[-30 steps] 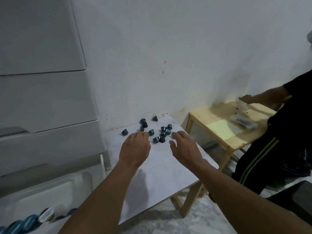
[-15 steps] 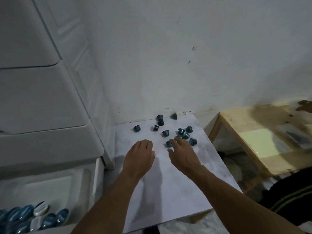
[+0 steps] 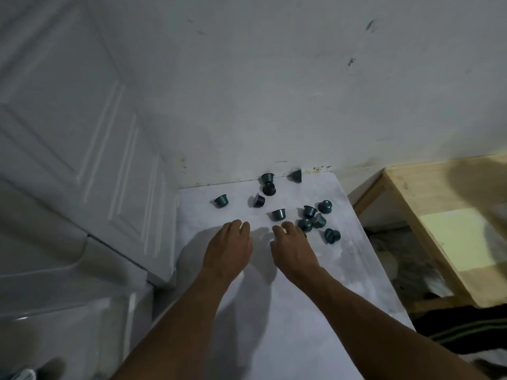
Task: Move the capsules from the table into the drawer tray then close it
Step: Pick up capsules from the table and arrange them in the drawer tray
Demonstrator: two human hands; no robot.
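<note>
Several dark teal capsules [image 3: 279, 214] lie scattered on the far half of the white table [image 3: 301, 311], some upright, some tipped. My left hand [image 3: 229, 249] rests palm down on the table just short of them, its fingers together and nothing in it. My right hand [image 3: 292, 248] lies beside it with its fingertips at the nearest capsules [image 3: 305, 224]; whether it grips one is hidden. The open white drawer tray [image 3: 71, 319] is at the lower left, with a few capsules [image 3: 24, 375] showing at its bottom edge.
A white drawer cabinet [image 3: 82, 133] stands against the table's left edge. A white wall runs behind. A low wooden table [image 3: 439, 229] stands to the right, and another person's dark striped trouser leg [image 3: 466, 333] is at the right edge.
The view has tilted down and to the left. Both hands have stayed near the capsules, and the right fingertips have come up against the nearest ones. No capsule has left the table.
</note>
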